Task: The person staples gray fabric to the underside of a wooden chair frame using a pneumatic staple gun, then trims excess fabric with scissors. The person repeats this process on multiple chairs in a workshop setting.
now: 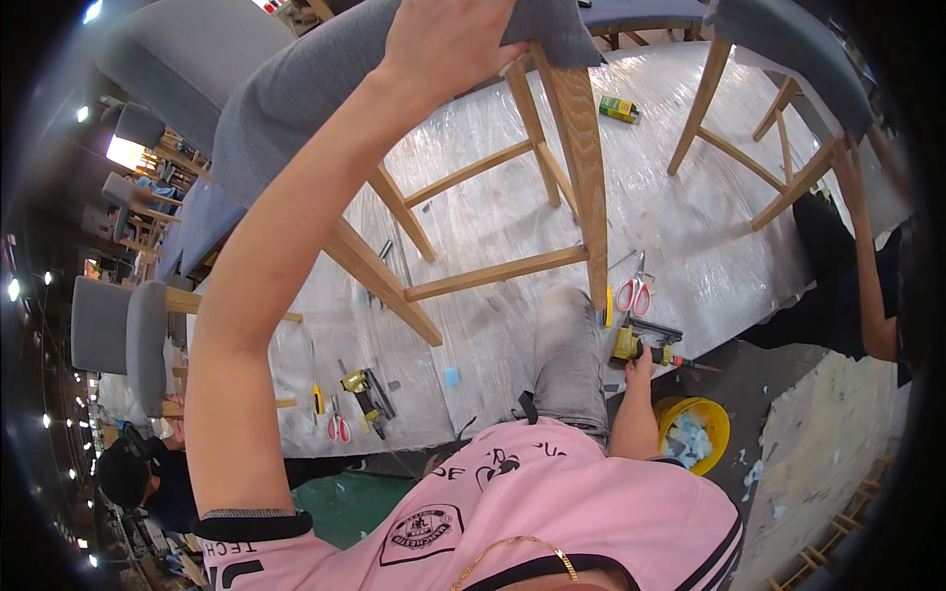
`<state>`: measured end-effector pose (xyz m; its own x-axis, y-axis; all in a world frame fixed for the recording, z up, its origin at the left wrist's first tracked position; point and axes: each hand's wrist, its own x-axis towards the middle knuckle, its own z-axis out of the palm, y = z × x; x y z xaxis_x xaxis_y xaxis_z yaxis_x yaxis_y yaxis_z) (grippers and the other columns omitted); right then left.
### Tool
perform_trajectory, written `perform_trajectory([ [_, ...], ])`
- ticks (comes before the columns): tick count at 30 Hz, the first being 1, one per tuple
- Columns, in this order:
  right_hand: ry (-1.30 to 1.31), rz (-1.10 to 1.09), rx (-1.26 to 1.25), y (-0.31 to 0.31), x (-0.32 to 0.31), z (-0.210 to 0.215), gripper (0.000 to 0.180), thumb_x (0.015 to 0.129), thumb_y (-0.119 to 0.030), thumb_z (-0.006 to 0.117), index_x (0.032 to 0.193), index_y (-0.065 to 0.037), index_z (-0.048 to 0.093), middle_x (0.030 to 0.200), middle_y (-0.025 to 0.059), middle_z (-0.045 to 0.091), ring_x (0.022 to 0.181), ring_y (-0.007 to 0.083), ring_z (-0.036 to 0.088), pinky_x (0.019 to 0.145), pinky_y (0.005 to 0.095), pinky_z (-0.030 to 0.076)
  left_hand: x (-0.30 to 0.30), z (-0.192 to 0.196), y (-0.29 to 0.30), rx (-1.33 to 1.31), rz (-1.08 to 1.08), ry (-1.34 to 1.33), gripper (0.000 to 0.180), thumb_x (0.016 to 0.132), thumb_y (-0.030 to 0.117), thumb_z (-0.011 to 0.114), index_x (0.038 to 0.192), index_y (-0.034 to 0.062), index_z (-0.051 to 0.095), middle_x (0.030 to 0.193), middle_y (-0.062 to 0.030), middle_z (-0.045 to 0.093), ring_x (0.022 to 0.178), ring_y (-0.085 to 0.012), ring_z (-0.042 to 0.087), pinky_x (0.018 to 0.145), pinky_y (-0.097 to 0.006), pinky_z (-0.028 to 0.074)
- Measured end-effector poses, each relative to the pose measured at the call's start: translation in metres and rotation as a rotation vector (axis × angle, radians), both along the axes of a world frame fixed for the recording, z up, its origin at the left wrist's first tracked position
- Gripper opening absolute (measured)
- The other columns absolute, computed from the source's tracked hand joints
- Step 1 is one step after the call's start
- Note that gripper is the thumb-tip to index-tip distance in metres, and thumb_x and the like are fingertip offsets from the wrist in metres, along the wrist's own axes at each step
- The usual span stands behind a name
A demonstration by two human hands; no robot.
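One grey-upholstered wooden chair (pixel 552 187) stands on the plastic-wrapped surface (pixel 680 246); the left hand (pixel 448 39) grips its seat edge. The right hand (pixel 641 362) closes on a yellow power tool (pixel 641 343) at the surface's edge. Two pairs of red scissors (pixel 636 294) (pixel 338 427), another chair (pixel 778 108) and a yellow bucket (pixel 695 430) surround it.

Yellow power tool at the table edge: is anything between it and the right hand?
Nothing visible. The right hand already rests on the yellow power tool, beside the red-handled scissors. The left hand grips the chair's grey seat.
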<state>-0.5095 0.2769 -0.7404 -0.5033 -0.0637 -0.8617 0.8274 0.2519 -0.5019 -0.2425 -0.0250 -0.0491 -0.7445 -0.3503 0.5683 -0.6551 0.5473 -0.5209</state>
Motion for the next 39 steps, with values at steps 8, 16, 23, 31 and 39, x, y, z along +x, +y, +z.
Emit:
perform_trajectory([
  [8, 0.02, -0.058, -0.039, -0.009, 0.0, 0.011, 0.058, 0.077, -0.034, 0.088, 0.116, -0.001, 0.06, 0.101, 0.0113, 0.064, 0.078, 0.026, 0.067, 0.06, 0.0371, 0.057, -0.003, -0.006, 0.001, -0.057, -0.041, 0.063, 0.085, 0.075, 0.04, 0.084, 0.143, 0.0065, 0.046, 0.126, -0.0187, 0.053, 0.113, -0.0352, 0.054, 0.094, -0.049, 0.045],
  [16, 0.209, -0.066, -0.432, -0.021, -0.081, 0.086, 0.036, 0.076, -0.017, 0.082, 0.104, -0.005, 0.063, 0.094, 0.0082, 0.065, 0.081, 0.0249, 0.069, 0.072, 0.0394, 0.06, -0.004, -0.015, -0.002, -0.126, -0.057, 0.084, 0.087, 0.077, 0.042, 0.083, 0.147, 0.0074, 0.045, 0.129, -0.0202, 0.053, 0.116, -0.0359, 0.053, 0.095, -0.05, 0.044],
  [23, 0.017, -0.015, -1.334, -0.058, -0.018, 0.291, 0.039, 0.099, -0.027, 0.061, 0.135, -0.01, 0.059, 0.127, 0.0114, 0.069, 0.12, 0.0306, 0.066, 0.111, 0.0498, 0.049, 0.002, -0.017, 0.002, -0.137, 0.012, 0.042, 0.09, 0.077, 0.042, 0.083, 0.149, 0.0071, 0.044, 0.131, -0.02, 0.053, 0.12, -0.0365, 0.052, 0.098, -0.051, 0.043],
  [31, 0.927, 0.183, -1.35, -0.13, 0.082, 0.454, 0.063, 0.094, -0.014, 0.068, 0.15, -0.015, 0.039, 0.14, 0.0142, 0.055, 0.13, 0.0275, 0.055, 0.116, 0.0465, 0.039, 0.001, -0.016, 0.01, -0.115, -0.003, 0.075, 0.089, 0.077, 0.042, 0.082, 0.149, 0.0074, 0.045, 0.131, -0.0196, 0.053, 0.12, -0.0361, 0.053, 0.098, -0.05, 0.044],
  [39, 1.676, 0.659, -1.29, -0.182, 0.125, 0.498, 0.043, 0.084, -0.001, 0.075, 0.123, -0.008, 0.059, 0.13, 0.0135, 0.061, 0.118, 0.0203, 0.061, 0.098, 0.0388, 0.05, -0.001, -0.015, 0.018, -0.111, 0.004, 0.053, 0.084, 0.077, 0.038, 0.08, 0.148, 0.0078, 0.047, 0.134, -0.0197, 0.053, 0.119, -0.0364, 0.055, 0.097, -0.05, 0.044],
])
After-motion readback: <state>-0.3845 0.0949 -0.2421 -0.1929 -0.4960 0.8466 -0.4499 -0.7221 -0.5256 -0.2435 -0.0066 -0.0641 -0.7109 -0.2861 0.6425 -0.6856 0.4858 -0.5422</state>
